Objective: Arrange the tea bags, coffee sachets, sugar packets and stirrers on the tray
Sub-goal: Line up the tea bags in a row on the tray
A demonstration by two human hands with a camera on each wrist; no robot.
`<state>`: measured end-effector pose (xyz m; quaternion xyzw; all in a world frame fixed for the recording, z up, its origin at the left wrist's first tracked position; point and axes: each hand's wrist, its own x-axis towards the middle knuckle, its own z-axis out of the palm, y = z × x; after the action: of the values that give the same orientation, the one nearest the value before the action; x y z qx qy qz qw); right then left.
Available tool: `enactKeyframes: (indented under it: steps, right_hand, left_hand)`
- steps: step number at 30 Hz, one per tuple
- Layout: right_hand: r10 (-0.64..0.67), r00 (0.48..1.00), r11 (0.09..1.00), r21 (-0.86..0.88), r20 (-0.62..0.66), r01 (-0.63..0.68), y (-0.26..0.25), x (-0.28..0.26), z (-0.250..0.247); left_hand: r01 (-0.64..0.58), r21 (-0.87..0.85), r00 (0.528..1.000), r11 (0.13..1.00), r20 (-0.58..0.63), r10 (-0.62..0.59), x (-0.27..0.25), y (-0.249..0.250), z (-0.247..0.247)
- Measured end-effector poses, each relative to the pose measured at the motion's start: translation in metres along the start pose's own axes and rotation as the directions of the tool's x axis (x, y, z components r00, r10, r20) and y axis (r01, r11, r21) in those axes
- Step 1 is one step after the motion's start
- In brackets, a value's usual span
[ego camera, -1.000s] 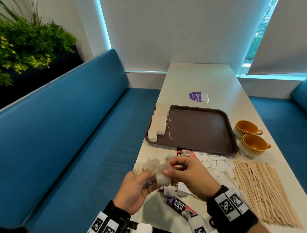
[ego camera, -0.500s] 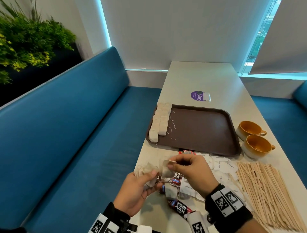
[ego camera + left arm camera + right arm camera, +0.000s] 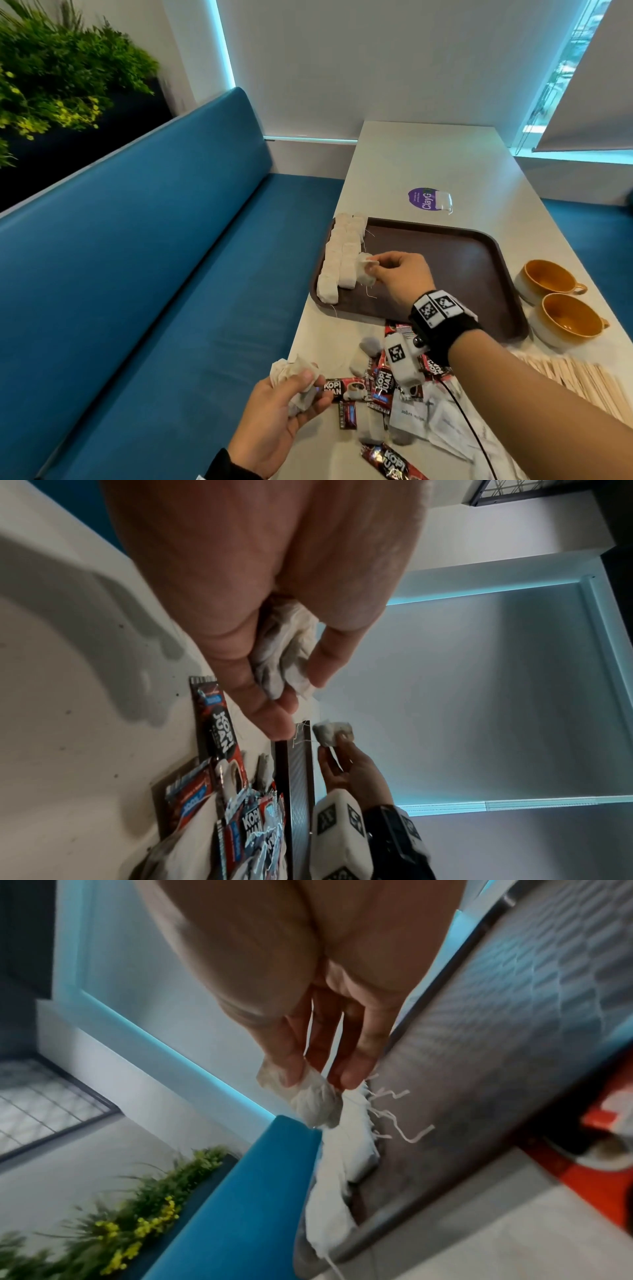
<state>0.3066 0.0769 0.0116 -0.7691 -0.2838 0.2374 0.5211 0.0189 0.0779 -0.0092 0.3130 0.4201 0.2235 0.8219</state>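
Observation:
A brown tray (image 3: 472,260) lies on the white table, with two rows of tea bags (image 3: 339,257) along its left side. My right hand (image 3: 376,270) hovers over the tray's left part and pinches one tea bag (image 3: 365,274) (image 3: 315,1099) beside the rows. My left hand (image 3: 301,387) stays at the table's near left edge, gripping a bunch of tea bags (image 3: 291,373) (image 3: 284,653). Red coffee sachets (image 3: 380,387), white sugar packets (image 3: 424,414) and wooden stirrers (image 3: 582,380) lie on the table in front of the tray.
Two orange cups (image 3: 555,301) stand right of the tray. A purple sticker (image 3: 423,198) is on the table behind it. A blue bench (image 3: 137,274) runs along the left side, with green plants (image 3: 58,75) behind its back.
My right hand has drawn one tea bag away from the bunch and carried it forward over the tray to the rows. The left hand has stayed near the table edge with the rest.

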Motion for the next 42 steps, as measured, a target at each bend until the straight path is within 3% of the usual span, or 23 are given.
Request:
enactKeyframes:
  steps: [3,5,13,19,25,30,34,39,42]
  right_hand:
    - [0.113,0.976,0.994,-0.022,0.187,-0.111,0.011,0.01,0.018]
    - [0.166,0.956,0.986,-0.034,0.243,-0.162,0.016,0.015,0.026]
    - [0.158,0.975,0.977,-0.169,0.16,-0.13,0.021,0.044,0.04]
    - [0.174,0.973,0.979,-0.137,0.151,-0.154,0.018,0.045,0.036]
    - [0.046,0.976,0.998,0.025,0.213,-0.053,0.005,0.027,0.025]
    - [0.151,0.931,0.977,-0.193,0.332,-0.089,0.019,0.028,0.033]
    - [0.221,0.942,0.964,-0.204,0.253,-0.171,0.031,0.036,0.043]
    - [0.188,0.973,0.976,-0.136,0.137,-0.169,0.025,0.041,0.041]
    - [0.155,0.975,0.979,-0.155,0.158,-0.131,0.02,0.034,0.035]
  left_hand:
    - [0.01,-0.013,1.0,1.0,-0.015,-0.01,0.004,0.001,-0.002]
    - [0.012,-0.018,1.0,1.0,-0.011,-0.012,0.007,0.001,-0.003]
    - [0.041,-0.016,0.999,0.999,-0.011,-0.042,0.014,0.001,-0.004]
    - [0.055,-0.031,0.998,0.998,-0.002,-0.055,0.014,0.001,-0.006]
    - [0.04,-0.068,0.999,0.997,0.024,-0.038,0.013,0.002,-0.006]
    - [0.018,-0.087,0.999,0.996,0.04,-0.015,0.014,0.001,-0.006]
    - [0.017,-0.062,0.999,0.998,0.048,-0.014,0.013,0.001,-0.007]
    - [0.003,-0.016,1.0,1.0,0.03,-0.002,0.013,0.001,-0.008]
    - [-0.009,-0.031,1.0,0.999,0.009,0.009,0.012,0.003,-0.007]
